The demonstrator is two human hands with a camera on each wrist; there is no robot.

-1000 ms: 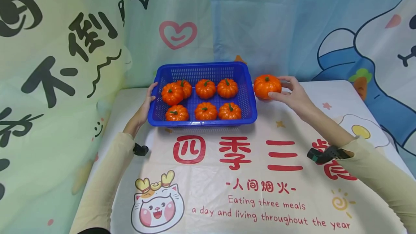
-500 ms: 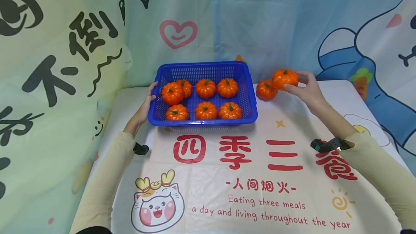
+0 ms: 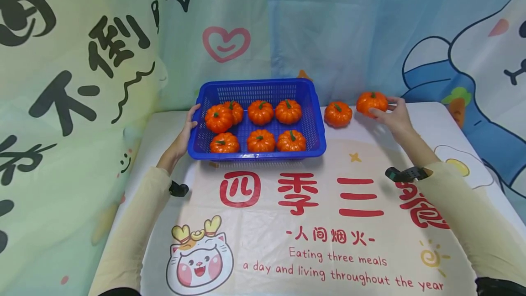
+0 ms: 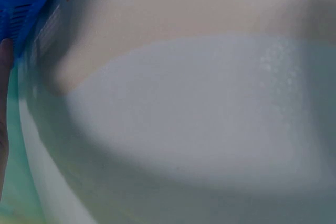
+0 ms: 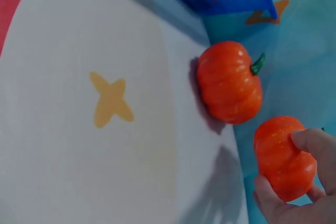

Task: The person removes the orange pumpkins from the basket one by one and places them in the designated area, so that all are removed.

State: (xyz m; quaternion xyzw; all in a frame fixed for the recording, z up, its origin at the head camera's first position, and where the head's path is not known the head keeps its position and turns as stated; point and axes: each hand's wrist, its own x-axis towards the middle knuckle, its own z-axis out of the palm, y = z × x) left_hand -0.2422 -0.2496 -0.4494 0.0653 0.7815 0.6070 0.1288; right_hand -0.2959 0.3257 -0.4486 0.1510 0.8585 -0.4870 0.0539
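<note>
Nearest, well in front of the blue basket (image 3: 256,155), a smiling cat (image 3: 199,264) is printed on the counter (image 3: 263,223), with large red writing (image 3: 357,197) closer to the basket. The left hand (image 3: 184,134) touches the outside of the basket's left end, thumb and fingers apart. Seven orange pumpkins (image 3: 260,140) sit inside the basket, three along its front and four behind them. A loose pumpkin (image 3: 338,114) stands stem up just beside the basket's right end. Farther right of the basket, the right hand (image 3: 397,120) is clamped on another pumpkin (image 3: 371,103), thumb on its near side; whether it touches the counter is unclear. Behind the basket hangs a pale curtain (image 3: 328,26).
</note>
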